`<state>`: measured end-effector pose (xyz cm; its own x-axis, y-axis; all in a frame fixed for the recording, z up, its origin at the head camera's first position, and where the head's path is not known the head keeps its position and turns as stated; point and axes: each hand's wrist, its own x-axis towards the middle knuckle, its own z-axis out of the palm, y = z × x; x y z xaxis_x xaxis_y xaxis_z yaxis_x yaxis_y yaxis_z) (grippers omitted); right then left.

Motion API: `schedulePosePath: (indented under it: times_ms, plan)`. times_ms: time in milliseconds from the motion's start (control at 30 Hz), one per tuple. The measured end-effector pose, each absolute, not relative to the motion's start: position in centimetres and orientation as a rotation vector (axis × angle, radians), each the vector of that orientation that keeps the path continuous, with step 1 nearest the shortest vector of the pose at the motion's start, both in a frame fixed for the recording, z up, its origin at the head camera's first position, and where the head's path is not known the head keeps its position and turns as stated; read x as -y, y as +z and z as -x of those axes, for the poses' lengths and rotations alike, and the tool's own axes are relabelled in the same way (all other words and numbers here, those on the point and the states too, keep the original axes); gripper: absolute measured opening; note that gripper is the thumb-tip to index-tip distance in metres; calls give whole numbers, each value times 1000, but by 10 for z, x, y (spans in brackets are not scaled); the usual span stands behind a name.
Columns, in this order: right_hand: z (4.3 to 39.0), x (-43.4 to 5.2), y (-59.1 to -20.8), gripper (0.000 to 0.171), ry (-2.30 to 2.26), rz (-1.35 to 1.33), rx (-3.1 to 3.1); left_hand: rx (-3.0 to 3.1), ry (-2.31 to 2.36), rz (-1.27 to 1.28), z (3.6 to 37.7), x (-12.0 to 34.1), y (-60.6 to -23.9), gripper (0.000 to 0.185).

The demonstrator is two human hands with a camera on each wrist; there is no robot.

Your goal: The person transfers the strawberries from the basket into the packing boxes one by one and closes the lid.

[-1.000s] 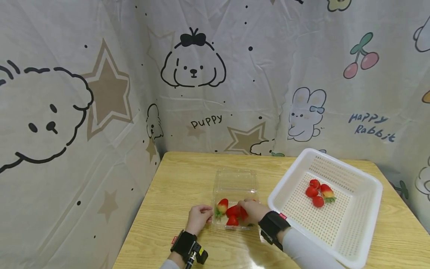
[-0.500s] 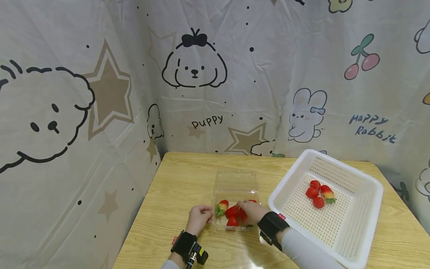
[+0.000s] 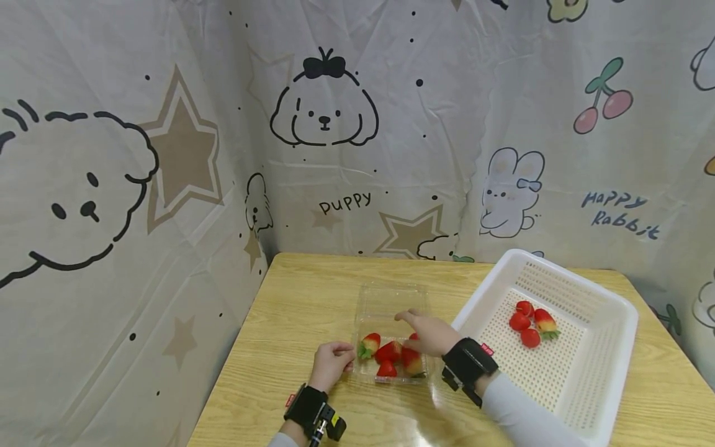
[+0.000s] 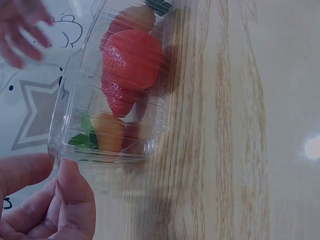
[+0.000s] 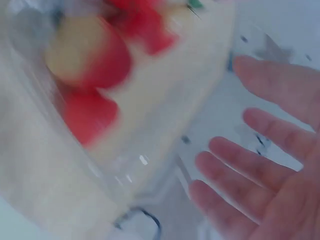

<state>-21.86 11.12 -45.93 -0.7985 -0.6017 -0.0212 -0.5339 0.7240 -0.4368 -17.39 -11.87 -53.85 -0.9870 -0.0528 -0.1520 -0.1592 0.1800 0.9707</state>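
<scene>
A clear plastic clamshell box [image 3: 392,303] stands on the table with its lid swung back. Inside lie several strawberries, among them a red and yellow strawberry with green leaves [image 3: 370,345] at the left end and another large strawberry [image 3: 412,360] at the right. My left hand [image 3: 331,365] pinches the box's rim at its left end between thumb and forefinger, as the left wrist view shows up close at the plastic corner. My right hand [image 3: 429,334] hovers over the box's right side, fingers spread, holding nothing; the right wrist view shows its straight fingers [image 5: 245,172] apart from the fruit.
A white perforated basket [image 3: 617,347] stands on the right of the wooden table [image 3: 301,292], with several strawberries [image 3: 519,321] on its bottom. Its left rim comes close to my right forearm. A printed curtain [image 3: 346,161] hangs behind and at the sides.
My right hand has come off the strawberries at the box's right end, lifted slightly and spread its fingers, uncovering the large strawberry there. The left hand stays at the rim.
</scene>
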Motion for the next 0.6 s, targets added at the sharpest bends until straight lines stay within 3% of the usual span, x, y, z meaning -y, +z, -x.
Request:
schedulePosePath:
  times_ms: [300,600]
  plan:
    - [246,-162,-409,67,-852,1022,-3311,-2361,1924,228,176,117,-541,19]
    - [261,-228,-403,67,-1015,529,-3548,-2369,1924,222,174,118,-537,20]
